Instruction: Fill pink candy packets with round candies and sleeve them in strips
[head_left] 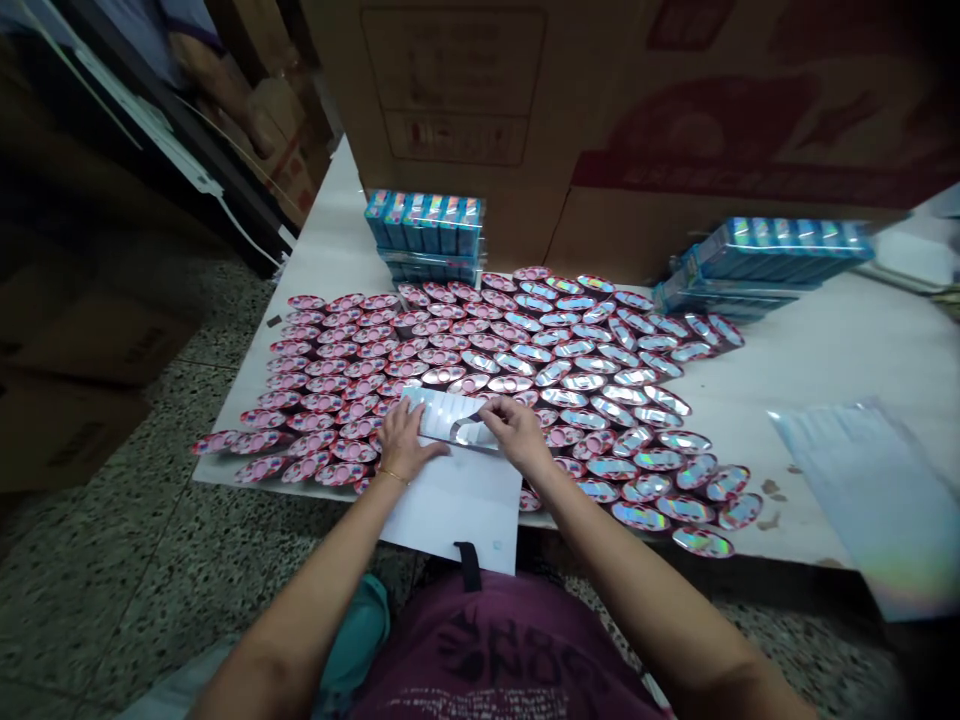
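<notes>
A shiny silver-white sticker sheet (pixel 442 415) lies at the far end of a plain white board or paper (pixel 450 505) by the table's front edge. My left hand (pixel 403 445) rests over the sheet's left end, fingers stretched and thumb apart. With its fingers pinched, my right hand (pixel 517 430) holds a curled sticker strip (pixel 471 428) that lifts off the sheet's right part. Around both hands stand many oval-topped red packs in rows. Those on the left show pink tops (pixel 326 385); many on the right carry shiny silver stickers (pixel 581 380).
Wrapped blue boxes stand stacked at the back left (pixel 427 235) and back right (pixel 772 260). Behind them rises a big cardboard carton (pixel 555 110). More shiny sheets (pixel 874 500) overhang the table's right front edge. A co-worker's arm (pixel 217 80) shows at upper left.
</notes>
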